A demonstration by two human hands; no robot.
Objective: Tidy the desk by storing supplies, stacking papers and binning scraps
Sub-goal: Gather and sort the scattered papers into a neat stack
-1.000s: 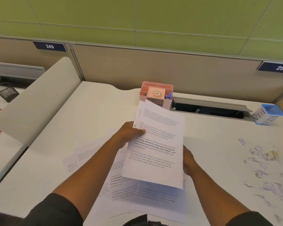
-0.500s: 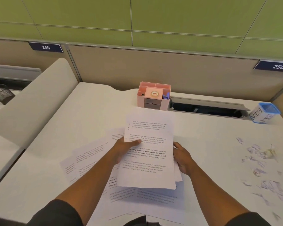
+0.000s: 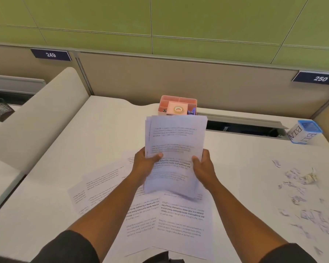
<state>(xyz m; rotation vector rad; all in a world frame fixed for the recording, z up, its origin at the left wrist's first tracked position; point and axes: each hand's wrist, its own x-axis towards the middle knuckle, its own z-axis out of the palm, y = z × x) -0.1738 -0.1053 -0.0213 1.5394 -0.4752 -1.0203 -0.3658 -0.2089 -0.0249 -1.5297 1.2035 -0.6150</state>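
Head view: a person at a white desk (image 3: 106, 130) holds a sheaf of printed pages (image 3: 176, 141) up off the desktop, tilted toward the camera.
Left hand (image 3: 143, 167): grips the sheaf's left edge, thumb across the front page.
Right hand (image 3: 202, 168): grips the right edge, thumb on the front, fingers hidden behind the paper.
Loose sheets (image 3: 180, 219): lie overlapping on the desk beneath and to the left of the held pages.
Scraps (image 3: 304, 198): torn paper bits scattered on the desk's right side, well apart from the sheets.
Bin (image 3: 305, 132): small blue-rimmed container labelled BIN, at the far right.
Organizer (image 3: 178, 106): pink tray behind the sheaf, holding a tape roll (image 3: 178, 109).
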